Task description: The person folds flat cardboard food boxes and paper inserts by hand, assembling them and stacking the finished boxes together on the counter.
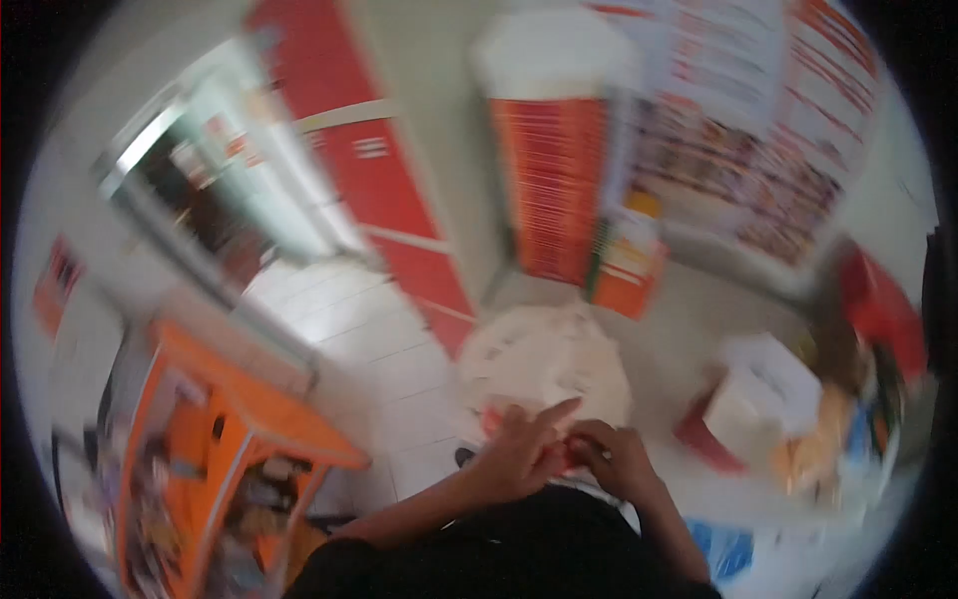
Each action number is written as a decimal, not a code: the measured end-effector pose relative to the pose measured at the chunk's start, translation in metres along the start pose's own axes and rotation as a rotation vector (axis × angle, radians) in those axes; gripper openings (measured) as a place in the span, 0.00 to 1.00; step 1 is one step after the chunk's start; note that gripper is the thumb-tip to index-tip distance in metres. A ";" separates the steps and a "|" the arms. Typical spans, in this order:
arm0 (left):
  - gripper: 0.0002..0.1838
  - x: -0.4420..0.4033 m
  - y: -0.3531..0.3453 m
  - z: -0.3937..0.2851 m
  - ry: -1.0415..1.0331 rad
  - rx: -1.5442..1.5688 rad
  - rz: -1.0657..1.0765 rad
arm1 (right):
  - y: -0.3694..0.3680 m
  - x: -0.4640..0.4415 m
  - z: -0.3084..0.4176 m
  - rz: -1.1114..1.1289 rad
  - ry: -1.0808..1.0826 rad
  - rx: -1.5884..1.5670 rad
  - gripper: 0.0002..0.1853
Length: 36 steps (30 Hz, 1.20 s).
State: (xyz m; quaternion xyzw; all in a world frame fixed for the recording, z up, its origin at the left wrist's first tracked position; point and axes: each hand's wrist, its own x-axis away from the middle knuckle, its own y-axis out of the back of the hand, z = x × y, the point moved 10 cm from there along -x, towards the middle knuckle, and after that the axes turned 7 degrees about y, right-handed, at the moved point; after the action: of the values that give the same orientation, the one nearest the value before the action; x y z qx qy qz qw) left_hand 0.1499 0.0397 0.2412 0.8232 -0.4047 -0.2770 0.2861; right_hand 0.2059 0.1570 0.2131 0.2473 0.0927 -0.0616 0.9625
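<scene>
Both hands are close together in front of the body, low in the middle of the head view. My left hand [519, 451] has its index finger stretched out to the right, and the other fingers are blurred. My right hand [607, 459] is beside it with fingers curled round a small red item [571, 455], which lies between the two hands. What the red item is cannot be made out. Just beyond the hands is a pale, cream-coloured bag or sheet [544, 354] with dark marks. A pinkish-red patch [492, 417] shows beside my left hand.
An orange shelf unit [269, 424] with items stands at the left, near a doorway. A tall orange stack [554, 185] and an orange-green box [629, 265] stand ahead. At the right are a white box [763, 384], a red object [883, 309] and a blue bag [723, 549].
</scene>
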 end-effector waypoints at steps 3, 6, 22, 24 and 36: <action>0.35 -0.018 -0.028 -0.038 -0.085 -0.213 0.086 | 0.032 0.020 0.019 -0.058 0.045 0.105 0.13; 0.34 -0.040 -0.042 -0.059 -0.074 -0.121 0.145 | 0.063 0.056 -0.010 -0.063 -0.078 0.175 0.17; 0.29 -0.169 -0.201 -0.112 -0.336 0.649 0.154 | 0.287 0.262 -0.146 -1.198 -0.500 0.804 0.30; 0.26 -0.198 -0.253 -0.059 -0.082 0.707 0.293 | 0.300 0.262 -0.166 -1.120 -0.547 0.624 0.31; 0.27 -0.238 -0.286 -0.039 -0.316 0.122 0.440 | 0.294 0.237 -0.184 -0.613 -0.926 0.917 0.23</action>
State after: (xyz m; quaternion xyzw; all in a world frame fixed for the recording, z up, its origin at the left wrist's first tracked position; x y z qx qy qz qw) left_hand 0.1986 0.3909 0.1220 0.6779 -0.6292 -0.3082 0.2225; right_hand 0.4579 0.4850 0.1420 0.5380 -0.2950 -0.4603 0.6416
